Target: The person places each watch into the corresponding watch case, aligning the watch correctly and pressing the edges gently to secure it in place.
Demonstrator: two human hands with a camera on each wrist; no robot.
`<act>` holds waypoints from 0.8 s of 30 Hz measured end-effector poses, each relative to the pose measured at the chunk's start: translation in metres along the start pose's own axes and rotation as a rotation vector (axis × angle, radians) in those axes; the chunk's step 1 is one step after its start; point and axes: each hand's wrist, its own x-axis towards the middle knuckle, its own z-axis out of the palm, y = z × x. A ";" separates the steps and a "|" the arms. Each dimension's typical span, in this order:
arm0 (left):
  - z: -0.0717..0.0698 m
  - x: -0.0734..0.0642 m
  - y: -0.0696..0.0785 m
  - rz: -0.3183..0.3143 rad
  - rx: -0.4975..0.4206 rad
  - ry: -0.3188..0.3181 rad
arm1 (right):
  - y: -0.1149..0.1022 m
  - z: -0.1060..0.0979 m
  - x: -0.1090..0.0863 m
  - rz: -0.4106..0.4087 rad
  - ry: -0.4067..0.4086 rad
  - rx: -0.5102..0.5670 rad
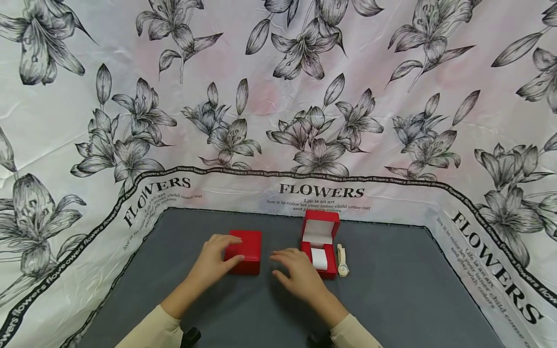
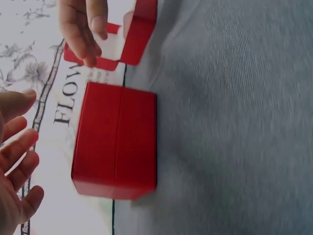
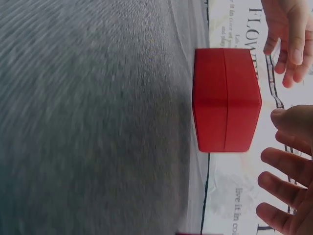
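Two cream sleeves (image 1: 152,329) extend over a gray worktop (image 1: 404,285). The left hand (image 1: 212,258), its grip relaxed and holding nothing, hovers beside a closed red box (image 1: 249,252). The right hand (image 1: 301,273) (equally loose, equally unfilled) hovers near an open red watch box (image 1: 332,266); a pale wristwatch (image 1: 342,261) lies just right of that.

One high view, two near ones

The head camera looks forward and down over the table (image 1: 391,290); both wrist cameras, tipped sideways, face the closed red box (image 1: 249,250) from nearer. Head and left wrist share the open red box (image 1: 319,234).
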 end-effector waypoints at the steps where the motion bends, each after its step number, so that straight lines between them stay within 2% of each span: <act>1: 0.002 0.001 0.002 0.011 0.004 0.000 | 0.002 -0.002 -0.002 -0.001 0.013 -0.005; 9: 0.020 0.007 0.019 0.049 -0.022 -0.015 | 0.015 -0.021 -0.015 0.007 0.108 -0.002; 14: 0.037 0.008 0.033 0.073 -0.062 -0.058 | 0.026 -0.034 -0.023 0.008 0.123 -0.008; 20: 0.056 0.014 0.046 0.117 -0.052 -0.115 | 0.042 -0.047 -0.031 -0.011 0.182 -0.031; 24: 0.066 0.021 0.054 0.113 -0.048 -0.176 | 0.052 -0.055 -0.038 -0.011 0.222 -0.026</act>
